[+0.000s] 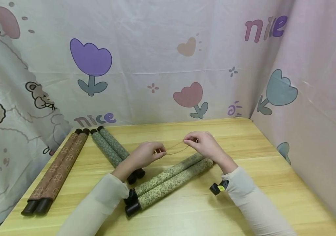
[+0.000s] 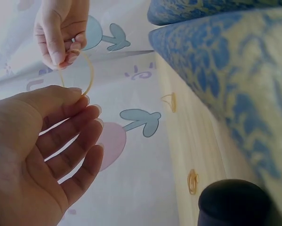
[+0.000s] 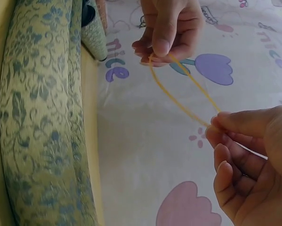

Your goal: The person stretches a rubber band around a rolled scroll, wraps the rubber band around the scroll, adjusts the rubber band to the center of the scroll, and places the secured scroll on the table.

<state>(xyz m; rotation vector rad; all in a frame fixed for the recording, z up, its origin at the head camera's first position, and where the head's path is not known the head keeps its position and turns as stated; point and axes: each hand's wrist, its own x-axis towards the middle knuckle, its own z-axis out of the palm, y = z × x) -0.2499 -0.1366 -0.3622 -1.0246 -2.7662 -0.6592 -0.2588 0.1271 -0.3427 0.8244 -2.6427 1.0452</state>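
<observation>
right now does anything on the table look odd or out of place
Nothing looks spilled or damaged. Slightly odd: thin loose bands lie in two spots on the table by the yellow-green rolls, stray beside the similar loop held between left hand and right hand.

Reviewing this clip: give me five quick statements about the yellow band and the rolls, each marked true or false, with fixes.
1. The left hand and right hand pinch the same yellow band. True.
2. The brown rolls lie left of the dark green rolls. True.
3. The yellow band is wrapped around the brown rolls. False: it is held between the hands.
4. Two loose bands lie on the table. True.
5. The dark green rolls stand upright. False: they lie on the table.
</observation>
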